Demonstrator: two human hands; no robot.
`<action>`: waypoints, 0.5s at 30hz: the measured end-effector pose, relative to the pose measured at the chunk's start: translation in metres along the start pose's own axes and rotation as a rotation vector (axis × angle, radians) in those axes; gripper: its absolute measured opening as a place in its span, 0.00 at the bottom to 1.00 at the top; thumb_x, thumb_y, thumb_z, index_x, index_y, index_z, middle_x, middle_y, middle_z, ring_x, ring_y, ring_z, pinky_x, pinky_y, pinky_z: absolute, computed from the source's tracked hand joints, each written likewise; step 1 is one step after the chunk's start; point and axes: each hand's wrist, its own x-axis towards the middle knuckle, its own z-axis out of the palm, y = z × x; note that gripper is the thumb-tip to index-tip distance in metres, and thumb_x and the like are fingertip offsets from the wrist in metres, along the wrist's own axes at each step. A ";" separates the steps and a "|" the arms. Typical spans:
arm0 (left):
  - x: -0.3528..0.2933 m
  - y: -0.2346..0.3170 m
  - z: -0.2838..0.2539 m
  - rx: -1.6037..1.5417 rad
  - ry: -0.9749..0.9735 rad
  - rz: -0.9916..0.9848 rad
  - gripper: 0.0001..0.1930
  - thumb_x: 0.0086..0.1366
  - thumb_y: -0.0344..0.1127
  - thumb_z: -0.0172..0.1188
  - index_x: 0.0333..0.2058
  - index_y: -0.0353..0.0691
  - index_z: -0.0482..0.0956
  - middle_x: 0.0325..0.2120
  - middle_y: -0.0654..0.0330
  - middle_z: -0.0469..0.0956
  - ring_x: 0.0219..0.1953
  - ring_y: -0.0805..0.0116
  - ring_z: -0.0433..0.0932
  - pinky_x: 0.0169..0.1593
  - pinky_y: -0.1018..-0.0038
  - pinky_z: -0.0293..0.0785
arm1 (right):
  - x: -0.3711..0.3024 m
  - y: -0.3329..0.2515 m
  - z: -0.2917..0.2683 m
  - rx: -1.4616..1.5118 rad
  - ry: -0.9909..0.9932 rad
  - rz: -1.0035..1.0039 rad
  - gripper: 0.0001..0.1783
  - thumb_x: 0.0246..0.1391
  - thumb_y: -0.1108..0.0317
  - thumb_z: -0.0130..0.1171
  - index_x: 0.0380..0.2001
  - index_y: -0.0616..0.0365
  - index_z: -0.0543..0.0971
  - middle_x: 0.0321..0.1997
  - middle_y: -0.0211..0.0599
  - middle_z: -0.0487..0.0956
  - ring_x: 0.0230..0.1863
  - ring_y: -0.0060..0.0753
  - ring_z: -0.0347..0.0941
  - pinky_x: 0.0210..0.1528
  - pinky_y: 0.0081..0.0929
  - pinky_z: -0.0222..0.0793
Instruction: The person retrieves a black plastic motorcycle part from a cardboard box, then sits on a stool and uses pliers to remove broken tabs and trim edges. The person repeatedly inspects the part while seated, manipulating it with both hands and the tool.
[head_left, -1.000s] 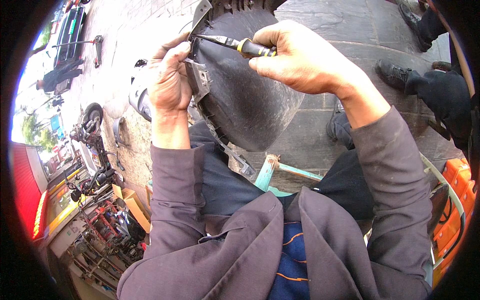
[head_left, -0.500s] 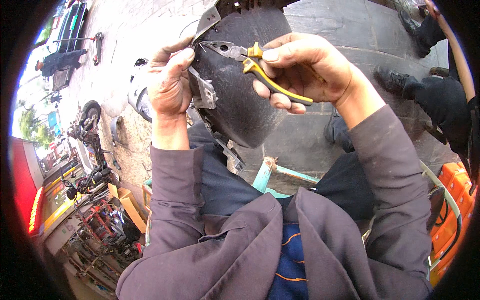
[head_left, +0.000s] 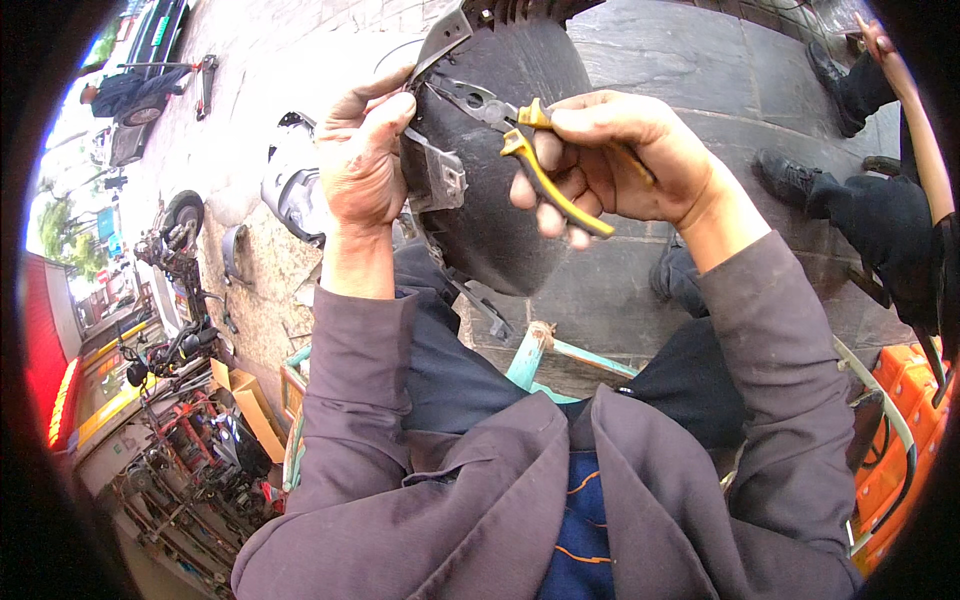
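Long-nose pliers [head_left: 487, 108] with yellow and black handles are in my right hand [head_left: 645, 150], their handles spread apart. The tips point left and reach the edge of a black curved plastic panel [head_left: 510, 215], which looks like a mudguard. Close to those tips, the thumb and fingers of my left hand [head_left: 362, 172] are closed on the panel's edge. What the tips touch there is too small to make out. A grey bracket [head_left: 440, 175] sticks out along the panel's left edge, just right of my left hand. The panel hangs above my lap.
A turquoise metal frame [head_left: 527, 355] stands between my knees. On the left are a light-coloured vehicle part [head_left: 297, 195], a motorbike [head_left: 178, 250] and an open cardboard box [head_left: 255, 410]. Another person's leg [head_left: 870, 215] is at right, above orange plastic barriers [head_left: 905, 440].
Both hands, the panel and the pliers have shifted slightly right. The lower plier handle now slants more steeply down, and my right fingers sit lower on it.
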 end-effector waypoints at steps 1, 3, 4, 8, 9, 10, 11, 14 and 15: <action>0.001 0.000 -0.001 0.015 0.008 -0.013 0.16 0.61 0.21 0.55 0.49 0.24 0.76 0.41 0.47 0.81 0.41 0.65 0.82 0.50 0.73 0.79 | -0.002 0.000 0.003 -0.104 0.059 -0.019 0.17 0.62 0.59 0.53 0.38 0.65 0.77 0.35 0.51 0.82 0.30 0.42 0.83 0.24 0.32 0.79; 0.002 0.001 -0.004 0.027 -0.008 -0.029 0.17 0.63 0.23 0.52 0.50 0.23 0.74 0.44 0.44 0.80 0.45 0.60 0.82 0.53 0.69 0.78 | -0.004 -0.002 0.007 -0.435 0.197 -0.065 0.18 0.57 0.59 0.58 0.38 0.66 0.78 0.36 0.50 0.83 0.32 0.43 0.82 0.29 0.33 0.79; 0.003 0.002 -0.005 -0.007 -0.005 -0.038 0.17 0.63 0.22 0.50 0.50 0.22 0.74 0.44 0.44 0.80 0.45 0.60 0.81 0.54 0.69 0.78 | -0.003 -0.001 0.008 -0.924 0.344 -0.128 0.17 0.55 0.59 0.60 0.38 0.64 0.78 0.35 0.49 0.82 0.32 0.45 0.82 0.32 0.35 0.77; 0.005 0.001 -0.005 -0.101 -0.002 -0.022 0.15 0.62 0.20 0.54 0.48 0.23 0.76 0.39 0.46 0.82 0.39 0.65 0.83 0.47 0.73 0.81 | 0.004 0.011 0.007 -1.850 0.586 -0.634 0.15 0.46 0.64 0.65 0.37 0.59 0.79 0.34 0.43 0.77 0.38 0.48 0.76 0.42 0.40 0.72; 0.006 0.001 -0.004 -0.086 0.017 -0.032 0.15 0.62 0.20 0.54 0.48 0.23 0.76 0.39 0.46 0.82 0.39 0.65 0.83 0.47 0.73 0.81 | 0.005 0.013 0.005 -1.928 0.625 -0.723 0.14 0.46 0.65 0.65 0.36 0.59 0.79 0.34 0.42 0.76 0.39 0.47 0.75 0.43 0.40 0.72; 0.006 0.001 -0.003 -0.076 0.017 -0.031 0.15 0.62 0.21 0.54 0.47 0.23 0.76 0.39 0.46 0.82 0.40 0.64 0.83 0.48 0.72 0.81 | 0.008 0.014 0.003 -1.952 0.625 -0.757 0.14 0.43 0.66 0.65 0.36 0.59 0.80 0.37 0.41 0.74 0.40 0.44 0.73 0.43 0.38 0.71; 0.006 0.001 -0.002 -0.061 0.014 -0.019 0.15 0.62 0.21 0.54 0.47 0.23 0.76 0.39 0.46 0.82 0.40 0.64 0.83 0.48 0.72 0.81 | 0.008 0.014 0.001 -1.968 0.613 -0.833 0.15 0.43 0.66 0.65 0.36 0.58 0.80 0.36 0.40 0.74 0.40 0.44 0.73 0.43 0.37 0.71; 0.005 0.002 -0.001 -0.072 0.008 -0.025 0.15 0.63 0.22 0.54 0.48 0.23 0.76 0.40 0.45 0.82 0.40 0.64 0.83 0.49 0.72 0.80 | 0.011 0.014 -0.001 -2.027 0.622 -0.916 0.15 0.42 0.67 0.64 0.37 0.58 0.80 0.36 0.39 0.74 0.39 0.42 0.72 0.43 0.35 0.71; 0.005 0.002 -0.001 -0.046 0.036 -0.045 0.15 0.63 0.22 0.54 0.48 0.23 0.76 0.40 0.46 0.82 0.40 0.63 0.83 0.49 0.73 0.80 | 0.013 0.014 -0.001 -2.034 0.633 -0.939 0.15 0.42 0.68 0.63 0.37 0.57 0.80 0.36 0.39 0.74 0.39 0.42 0.72 0.43 0.35 0.70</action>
